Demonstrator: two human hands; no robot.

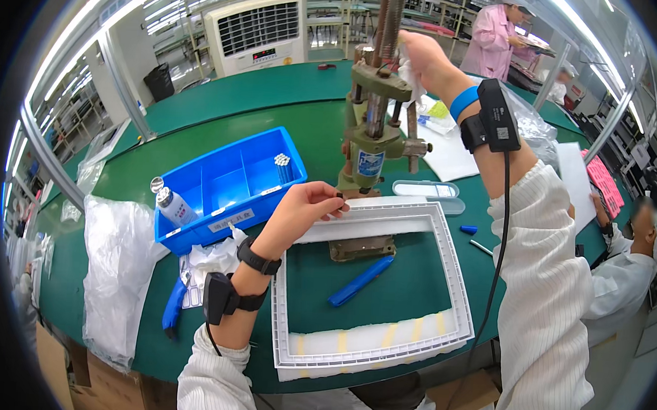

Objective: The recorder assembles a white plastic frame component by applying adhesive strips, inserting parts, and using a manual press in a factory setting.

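A white rectangular frame [464,321] lies on the green table in front of me, its far side under a green hand press [368,126] with a threaded column. My left hand [306,213] is closed in a pinch at the frame's far left part, close below the press head. What sits between its fingertips, if anything, is too small to make out. Raised to the right of the press column, my right hand [426,61] is closed round the press lever [411,122], whose upper end looks wrapped in white. The press base [362,248] shows inside the frame opening.
A blue divided bin [219,182] holds a bottle and white sticks. Inside the frame lies a blue pen-like tool [360,281]. Blue-handled pliers [174,308] and a plastic bag [116,276] are at left. A clear case [426,189] and blue cap [468,229] lie right. Two co-workers are nearby.
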